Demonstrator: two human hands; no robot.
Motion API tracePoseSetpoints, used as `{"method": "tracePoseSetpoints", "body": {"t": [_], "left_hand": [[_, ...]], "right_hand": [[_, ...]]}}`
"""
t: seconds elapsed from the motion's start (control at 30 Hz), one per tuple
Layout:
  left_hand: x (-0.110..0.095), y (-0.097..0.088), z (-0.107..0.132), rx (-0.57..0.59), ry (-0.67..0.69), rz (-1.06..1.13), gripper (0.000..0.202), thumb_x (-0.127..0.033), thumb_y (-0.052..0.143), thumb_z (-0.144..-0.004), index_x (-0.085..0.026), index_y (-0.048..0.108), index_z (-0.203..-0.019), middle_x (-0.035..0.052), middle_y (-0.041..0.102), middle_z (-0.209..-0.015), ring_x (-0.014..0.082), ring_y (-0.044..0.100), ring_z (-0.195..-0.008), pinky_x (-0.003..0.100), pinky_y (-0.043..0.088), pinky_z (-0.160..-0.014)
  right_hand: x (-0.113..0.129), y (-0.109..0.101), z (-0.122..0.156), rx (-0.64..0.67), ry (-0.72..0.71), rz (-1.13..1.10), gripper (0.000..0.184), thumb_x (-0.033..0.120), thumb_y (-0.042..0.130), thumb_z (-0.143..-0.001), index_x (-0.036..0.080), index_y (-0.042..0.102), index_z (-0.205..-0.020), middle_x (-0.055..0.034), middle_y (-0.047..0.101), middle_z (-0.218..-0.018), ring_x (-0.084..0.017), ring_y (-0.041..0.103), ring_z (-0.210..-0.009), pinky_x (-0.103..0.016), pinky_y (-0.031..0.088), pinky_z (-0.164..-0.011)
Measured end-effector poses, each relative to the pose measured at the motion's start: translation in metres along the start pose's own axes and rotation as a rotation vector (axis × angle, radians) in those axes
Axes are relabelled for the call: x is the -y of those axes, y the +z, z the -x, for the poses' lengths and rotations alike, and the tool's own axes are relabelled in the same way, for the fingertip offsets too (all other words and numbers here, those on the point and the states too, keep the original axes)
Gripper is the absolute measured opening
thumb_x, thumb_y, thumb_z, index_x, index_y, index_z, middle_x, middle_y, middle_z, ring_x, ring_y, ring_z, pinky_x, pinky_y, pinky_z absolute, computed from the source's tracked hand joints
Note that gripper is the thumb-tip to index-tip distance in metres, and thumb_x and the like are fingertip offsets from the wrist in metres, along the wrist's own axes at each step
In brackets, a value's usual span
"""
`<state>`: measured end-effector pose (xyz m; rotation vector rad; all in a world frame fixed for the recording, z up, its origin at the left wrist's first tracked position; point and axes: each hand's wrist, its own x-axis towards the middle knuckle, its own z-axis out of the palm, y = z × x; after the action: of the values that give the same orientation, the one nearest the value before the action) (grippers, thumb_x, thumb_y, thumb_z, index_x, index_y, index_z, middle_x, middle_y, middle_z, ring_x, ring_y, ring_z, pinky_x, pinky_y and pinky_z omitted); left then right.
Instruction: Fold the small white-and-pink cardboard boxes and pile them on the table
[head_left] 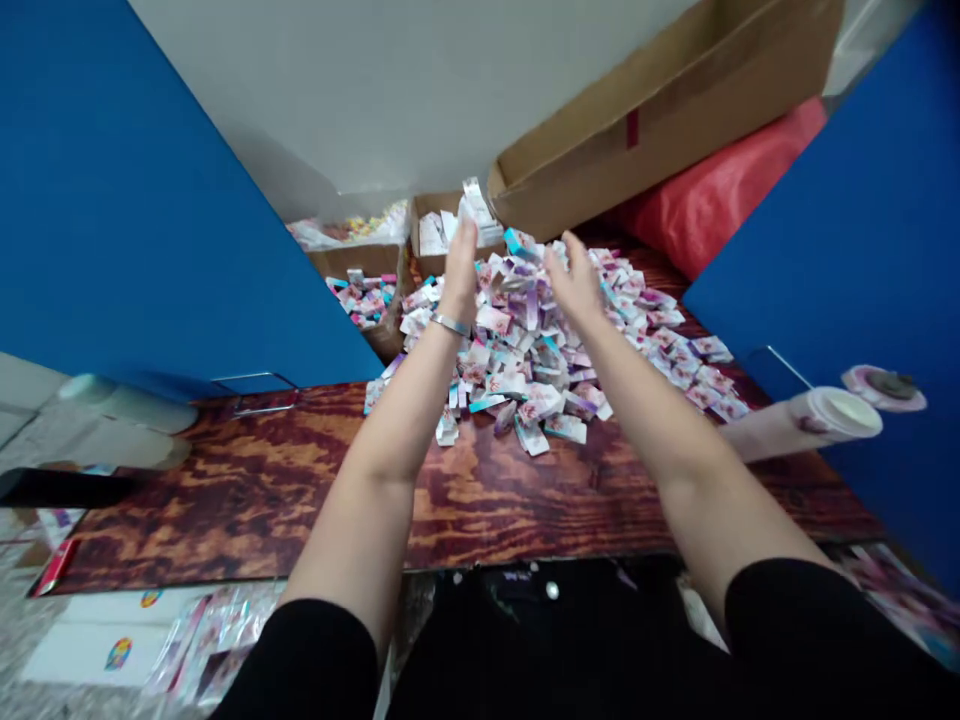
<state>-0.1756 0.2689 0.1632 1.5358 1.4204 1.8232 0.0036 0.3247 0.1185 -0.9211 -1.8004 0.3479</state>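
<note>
Head view: pile of small printed cartons (pixel 491 385) on wood-grain surface (pixel 495 510), between blue panels (pixel 150 220). Left hand (pixel 460 265) at pile's far side, near small cardboard box (pixel 433 266); right hand (pixel 577 285) over pile. Fingers blurred, partly hidden: cannot tell whether grasping or released. Long cardboard box (pixel 675 140) tilted behind, red bag (pixel 712 205) beside it.

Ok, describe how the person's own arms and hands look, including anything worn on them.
Both arms are bare below short black sleeves. A slim, silvery band circles the left wrist, while the right wrist shows none. Neither the left hand nor the right hand wears a glove. The fingers are too blurred to tell whether there are rings.
</note>
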Motion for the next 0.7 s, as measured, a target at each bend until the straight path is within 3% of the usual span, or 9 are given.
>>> {"method": "tracePoseSetpoints", "body": {"t": [0.07, 0.17, 0.23, 0.3, 0.4, 0.53, 0.63, 0.7], "left_hand": [[0.008, -0.018, 0.017, -0.016, -0.05, -0.02, 0.066, -0.06, 0.022, -0.099, -0.013, 0.035, -0.144, 0.0109, 0.034, -0.15, 0.0253, 0.022, -0.146, 0.048, 0.019, -0.117], [0.008, -0.047, 0.098, 0.01, 0.041, -0.257, 0.058, -0.058, 0.043, -0.094, -0.019, 0.047, -0.137, 0.0084, 0.044, -0.144, 0.0249, 0.033, -0.141, 0.044, 0.021, -0.118], [0.006, -0.06, 0.166, 0.122, 0.047, -0.347, 0.046, -0.051, 0.047, -0.095, -0.022, 0.053, -0.13, 0.0084, 0.052, -0.138, 0.0234, 0.043, -0.135, 0.043, 0.03, -0.115], [0.008, -0.066, 0.228, 0.304, -0.003, -0.398, 0.042, -0.044, 0.05, -0.094, -0.021, 0.054, -0.129, 0.0103, 0.055, -0.135, 0.0235, 0.05, -0.129, 0.042, 0.038, -0.11], [0.016, -0.065, 0.292, 0.476, -0.048, -0.452, 0.038, -0.036, 0.05, -0.094, -0.019, 0.056, -0.128, 0.0121, 0.057, -0.131, 0.023, 0.054, -0.123, 0.041, 0.043, -0.107], [0.026, -0.048, 0.323, 0.686, 0.044, -0.468, 0.036, -0.033, 0.048, -0.095, -0.02, 0.059, -0.126, 0.0124, 0.057, -0.131, 0.0243, 0.051, -0.125, 0.043, 0.042, -0.107], [0.032, -0.029, 0.32, 0.843, 0.146, -0.55, 0.037, -0.035, 0.051, -0.093, -0.023, 0.059, -0.127, 0.0119, 0.049, -0.142, 0.031, 0.037, -0.137, 0.052, 0.034, -0.112], [0.038, -0.016, 0.312, 0.87, 0.192, -0.641, 0.041, -0.034, 0.053, -0.092, -0.026, 0.055, -0.132, 0.0119, 0.038, -0.15, 0.0349, 0.025, -0.144, 0.058, 0.027, -0.113]], "right_hand": [[-0.009, -0.021, 0.015, 0.022, -0.041, 0.026, 0.064, 0.056, 0.038, -0.096, 0.008, 0.04, -0.138, -0.0147, 0.05, -0.132, -0.03, 0.05, -0.121, -0.057, 0.041, -0.099], [0.0, -0.059, 0.084, 0.217, -0.021, 0.128, 0.053, 0.05, 0.045, -0.095, 0.013, 0.05, -0.133, -0.0129, 0.057, -0.122, -0.025, 0.059, -0.106, -0.046, 0.049, -0.093], [0.007, -0.08, 0.141, 0.371, -0.04, 0.222, 0.044, 0.045, 0.048, -0.095, 0.018, 0.057, -0.128, -0.0101, 0.06, -0.118, -0.025, 0.059, -0.105, -0.043, 0.049, -0.093], [0.008, -0.095, 0.192, 0.43, -0.005, 0.331, 0.04, 0.04, 0.046, -0.096, 0.019, 0.058, -0.128, -0.01, 0.061, -0.117, -0.025, 0.059, -0.107, -0.039, 0.05, -0.093], [0.0, -0.112, 0.248, 0.469, 0.163, 0.492, 0.041, 0.039, 0.047, -0.095, 0.02, 0.059, -0.129, -0.0103, 0.062, -0.113, -0.025, 0.062, -0.099, -0.038, 0.052, -0.086], [-0.009, -0.128, 0.286, 0.484, 0.329, 0.514, 0.04, 0.039, 0.048, -0.093, 0.019, 0.061, -0.125, -0.0102, 0.064, -0.109, -0.025, 0.063, -0.096, -0.038, 0.053, -0.086], [-0.011, -0.124, 0.289, 0.465, 0.358, 0.438, 0.054, 0.044, 0.053, -0.09, 0.017, 0.05, -0.137, -0.0134, 0.058, -0.121, -0.027, 0.058, -0.111, -0.041, 0.05, -0.095], [-0.012, -0.111, 0.283, 0.463, 0.37, 0.416, 0.071, 0.049, 0.06, -0.086, 0.019, 0.039, -0.146, -0.016, 0.046, -0.136, -0.03, 0.049, -0.125, -0.045, 0.046, -0.101]]}}
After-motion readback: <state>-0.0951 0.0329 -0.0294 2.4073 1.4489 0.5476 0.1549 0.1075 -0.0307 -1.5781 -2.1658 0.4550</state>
